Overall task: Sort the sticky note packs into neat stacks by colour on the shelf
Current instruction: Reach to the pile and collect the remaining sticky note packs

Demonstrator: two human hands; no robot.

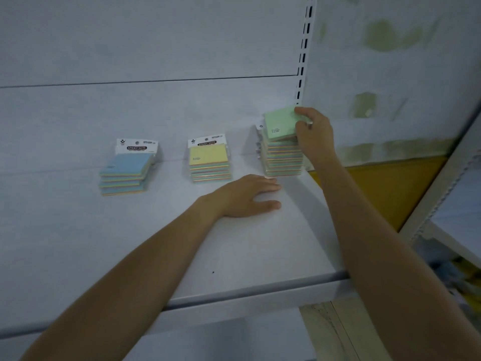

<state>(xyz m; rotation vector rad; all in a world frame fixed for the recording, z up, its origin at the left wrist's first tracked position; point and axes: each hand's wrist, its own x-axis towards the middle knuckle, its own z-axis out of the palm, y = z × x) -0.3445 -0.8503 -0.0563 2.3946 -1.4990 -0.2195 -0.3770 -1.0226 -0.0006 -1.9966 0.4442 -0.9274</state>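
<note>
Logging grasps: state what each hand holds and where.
Right hand pinches the top green pack by its right edge. Left hand holds nothing, flat on the shelf.

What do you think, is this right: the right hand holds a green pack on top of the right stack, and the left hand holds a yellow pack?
Not quite. In the head view the left hand holds nothing; it rests flat on the shelf. The right hand does hold the green pack on top of the right stack.
</note>
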